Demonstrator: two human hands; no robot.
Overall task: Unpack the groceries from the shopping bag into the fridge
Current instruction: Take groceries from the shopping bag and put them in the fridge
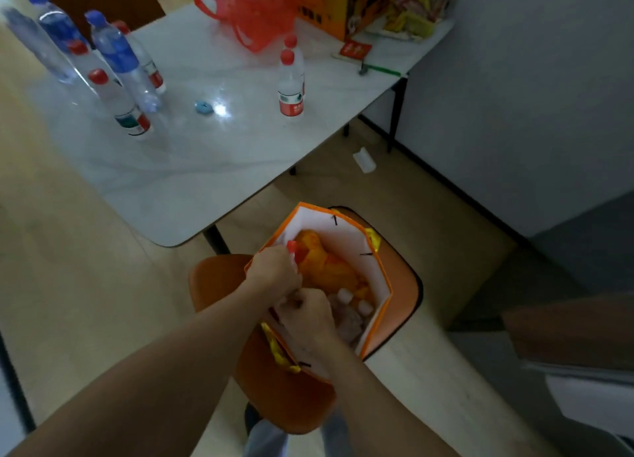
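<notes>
A pale marble-look table [212, 155] fills the upper half of the view, its near corner reaching toward an orange chair [401, 295]. On that chair seat stands the orange paper shopping bag [374, 261], mouth open, white inside, yellow ribbon handles hanging at its rim. Both forearms come in from below and meet at the bag's near-left edge. At the far end of the table sits a red plastic bag [247, 7], with an orange carton [329, 7] just beside it and a heap of yellow snack packets [408, 21] further right. Water bottles cluster on the table's left: two blue-capped [116, 55] and several red-capped, while a pair of red-capped bottles [291, 83] stands apart near the middle.

Inside the shopping bag lies an orange plastic packet [329, 268], and white-capped small bottles [353, 305] sit at the near end. The left hand [274, 271] is closed in a fist on something with a red tip at the bag's rim; what it is, I cannot tell. The right hand [305, 314] is curled shut just inside the bag, its catch hidden. A small blue disc [204, 107] lies on the tabletop.
</notes>
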